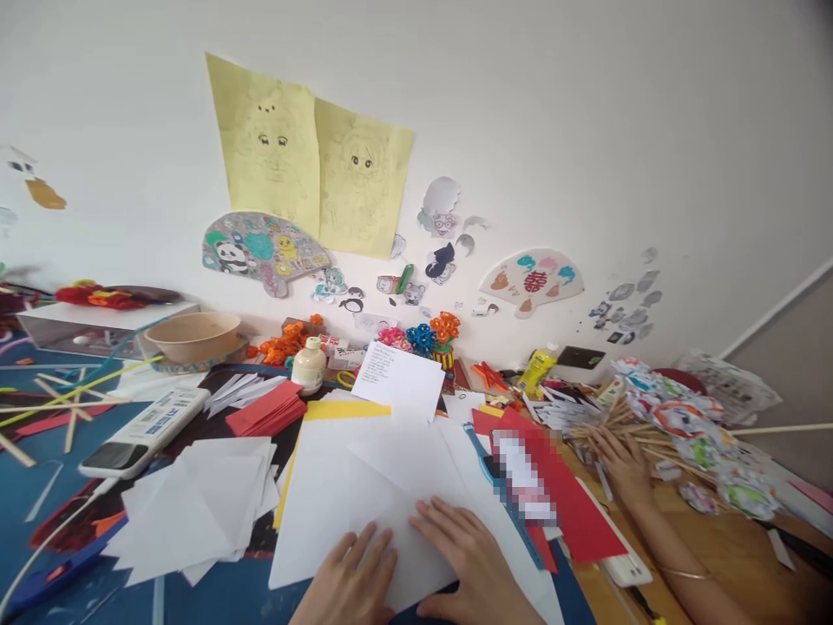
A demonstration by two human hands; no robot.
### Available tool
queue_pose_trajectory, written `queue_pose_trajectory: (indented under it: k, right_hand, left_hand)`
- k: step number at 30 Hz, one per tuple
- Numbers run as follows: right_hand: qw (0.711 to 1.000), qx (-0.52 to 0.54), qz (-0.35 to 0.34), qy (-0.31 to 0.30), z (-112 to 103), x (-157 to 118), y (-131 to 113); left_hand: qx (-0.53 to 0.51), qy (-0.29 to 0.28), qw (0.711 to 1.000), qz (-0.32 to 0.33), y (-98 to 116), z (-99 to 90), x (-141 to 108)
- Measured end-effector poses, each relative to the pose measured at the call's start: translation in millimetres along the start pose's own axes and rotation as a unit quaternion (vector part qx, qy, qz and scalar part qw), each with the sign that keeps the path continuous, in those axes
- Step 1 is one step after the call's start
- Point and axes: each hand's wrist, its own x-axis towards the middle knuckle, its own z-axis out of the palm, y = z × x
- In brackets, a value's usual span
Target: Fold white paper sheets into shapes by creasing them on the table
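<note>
A white sheet of paper (403, 473) lies on a larger stack of white paper (312, 486) in front of me. My left hand (355, 580) rests on the lower left of the sheet, palm down with its fingers stretched out. On the lower right, my right hand (465, 560) presses flat, fingers spread, its thumb pointing toward the left hand. Neither hand grips anything. Left of the stack is a pile of white paper squares (195, 503). To the right are a blue ruler-like strip (528, 540) and red paper (582, 512).
Another person's hand (621, 464) touches wooden sticks (664, 447) at the right. Behind the paper stand a glue bottle (309, 366), a handwritten note (396, 382) and red paper strips (266, 410). A white power strip (147, 432) and a bowl (193, 336) are at the left.
</note>
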Motion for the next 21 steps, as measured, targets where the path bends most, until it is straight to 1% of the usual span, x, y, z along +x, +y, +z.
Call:
queue_pose_trajectory:
  k: [3, 5, 8, 11, 13, 16, 17, 18, 21]
  right_hand:
    - [0.998, -0.028, -0.032, 0.043, -3.1, 1.7, 1.2]
    - [0.994, -0.051, -0.061, 0.078, -3.5, 3.2, 2.3]
    - [0.984, -0.074, -0.091, 0.131, -2.7, 5.8, 3.5]
    - [0.979, -0.086, -0.104, 0.155, 0.2, 8.0, 4.0]
    - [0.978, -0.095, -0.110, 0.149, 2.8, 8.2, 5.0]
    - [0.982, -0.087, -0.114, 0.124, 3.3, 5.5, 7.4]
    - [0.984, -0.071, -0.109, 0.122, 1.5, 4.1, 7.7]
    - [0.987, -0.047, -0.103, 0.118, -1.4, 2.6, 7.5]
    - [0.988, 0.066, -0.100, 0.092, -13.7, -0.8, 3.8]
  left_hand:
    - [0.041, 0.096, 0.994, 0.009, 2.5, 9.3, 1.6]
    - [0.059, 0.141, 0.988, 0.005, 5.6, 9.1, 8.4]
    - [0.078, 0.198, 0.977, -0.022, 11.0, 7.6, 23.2]
    - [0.037, 0.276, 0.959, -0.057, 12.4, 9.7, 33.2]
    - [-0.016, 0.297, 0.952, -0.072, 7.8, 9.9, 32.3]
    - [-0.078, 0.281, 0.952, -0.088, -7.5, 1.5, 19.0]
    - [-0.095, 0.262, 0.956, -0.092, -13.5, -3.8, 12.3]
    - [-0.109, 0.239, 0.961, -0.093, -19.1, -10.0, 5.2]
    - [-0.139, 0.131, 0.979, -0.076, -30.5, -30.1, -14.6]
